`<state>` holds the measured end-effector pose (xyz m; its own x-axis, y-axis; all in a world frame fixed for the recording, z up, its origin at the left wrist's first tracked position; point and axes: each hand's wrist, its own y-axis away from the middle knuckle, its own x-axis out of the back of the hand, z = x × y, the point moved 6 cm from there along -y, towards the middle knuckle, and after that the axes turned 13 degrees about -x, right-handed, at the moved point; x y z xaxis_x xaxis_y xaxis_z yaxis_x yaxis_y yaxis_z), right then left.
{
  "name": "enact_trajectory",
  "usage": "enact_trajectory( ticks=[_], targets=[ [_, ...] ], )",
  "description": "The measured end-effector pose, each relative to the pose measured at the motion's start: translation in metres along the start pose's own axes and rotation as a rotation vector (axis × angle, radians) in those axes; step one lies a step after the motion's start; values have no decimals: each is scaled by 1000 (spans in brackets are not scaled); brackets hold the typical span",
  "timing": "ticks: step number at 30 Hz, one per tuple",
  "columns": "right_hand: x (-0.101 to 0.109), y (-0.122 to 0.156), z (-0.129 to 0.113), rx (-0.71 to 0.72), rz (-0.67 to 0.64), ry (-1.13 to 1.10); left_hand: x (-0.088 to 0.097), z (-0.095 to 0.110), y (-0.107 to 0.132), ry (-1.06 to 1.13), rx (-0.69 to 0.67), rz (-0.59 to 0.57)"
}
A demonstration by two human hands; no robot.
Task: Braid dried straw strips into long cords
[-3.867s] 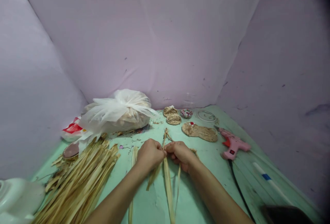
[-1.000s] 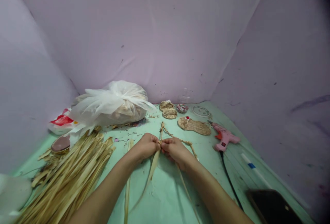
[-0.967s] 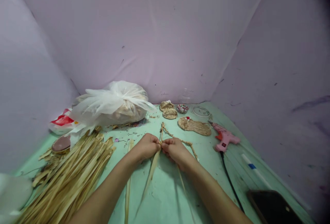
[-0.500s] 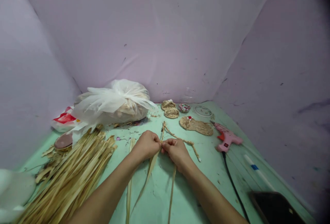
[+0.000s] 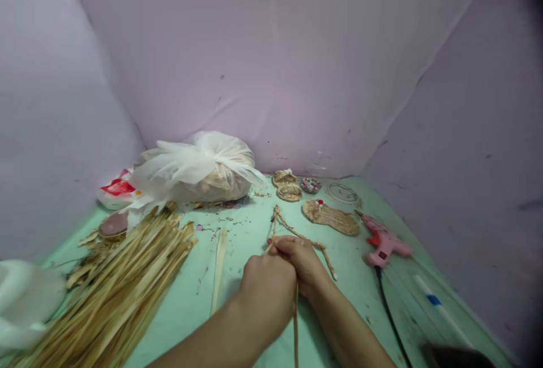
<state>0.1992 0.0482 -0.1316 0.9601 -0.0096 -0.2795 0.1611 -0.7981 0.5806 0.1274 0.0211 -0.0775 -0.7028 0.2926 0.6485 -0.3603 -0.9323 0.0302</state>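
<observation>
A twisted cord of dried plant fibre [image 5: 303, 235] lies bent into a peak on the green table. My right hand [image 5: 303, 260] pinches its near end between thumb and fingers. Closer to me, my left hand [image 5: 269, 283] is closed in a fist, overlapping the right; a pale strip of fibre runs from the pinch into it, though the fingers' grip is hidden. From beneath my hands a thin strand [image 5: 296, 328] hangs toward me. Left of them a flat pale strip [image 5: 219, 266] lies loose on the table.
Dried fibre strips [image 5: 131, 289] are heaped on the left, below a tied white plastic bag [image 5: 207, 170]. Woven slipper-shaped pieces [image 5: 333, 218] and a bowl of beads [image 5: 311, 185] sit at the back. On the right are a pink glue gun [image 5: 386, 241], its cable, and a white stick [image 5: 441, 308].
My left hand has moved down, toward me and across to the right, in front of my right hand. The right still pinches the cord's end. The whole view has shifted slightly.
</observation>
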Motion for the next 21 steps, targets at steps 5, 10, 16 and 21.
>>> enact_trajectory(
  ticks=[5, 10, 16, 21],
  targets=[
    [0, -2, 1, -60, -35, 56, 58, -19, -16, -308, 69, 288],
    [-4, 2, -3, -66, -94, 52, 14, -43, -30, 479, 196, -41],
    [1, -4, -6, 62, -44, 327, -2, -47, -31, 562, 212, -86],
    [4, 2, -16, 353, 209, 763, 3, -39, -34, 573, 106, -43]
  ],
)
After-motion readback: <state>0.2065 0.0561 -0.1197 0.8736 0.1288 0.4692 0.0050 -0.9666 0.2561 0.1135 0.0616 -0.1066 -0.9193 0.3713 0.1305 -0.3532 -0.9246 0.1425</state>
